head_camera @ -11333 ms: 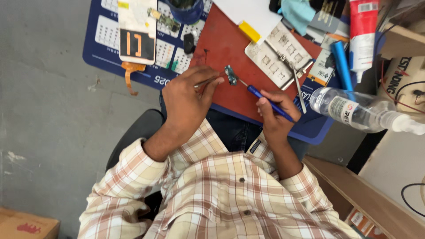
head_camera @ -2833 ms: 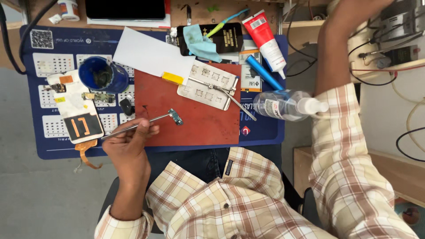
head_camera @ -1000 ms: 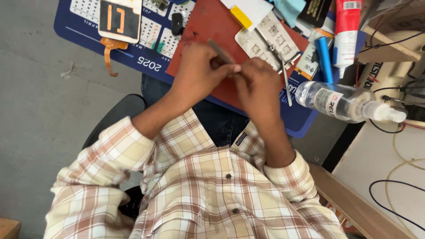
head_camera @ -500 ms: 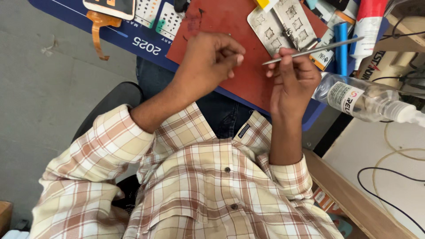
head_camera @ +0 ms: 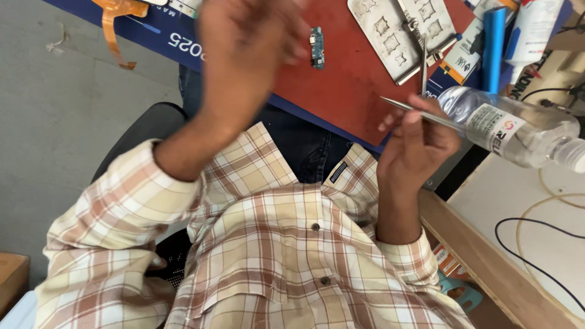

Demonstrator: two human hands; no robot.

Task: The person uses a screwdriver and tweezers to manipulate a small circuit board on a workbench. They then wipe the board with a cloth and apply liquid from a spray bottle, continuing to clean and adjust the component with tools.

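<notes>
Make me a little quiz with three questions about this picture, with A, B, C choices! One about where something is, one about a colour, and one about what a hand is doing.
1. Where does the small circuit board lie?
A. on the red mat
B. on the chair
C. in the clear bottle

2. What colour is the tube-shaped thing beside the metal plate?
A. green
B. blue
C. pink

3. What is the right hand doing?
A. resting flat and empty
B. gripping the bottle
C. holding thin metal tweezers

Answers:
1. A, the board sits on the red mat, near the blurred left hand.
2. B, it is plainly bright blue.
3. C, the fingers pinch the tweezers, tip pointing left.
</notes>
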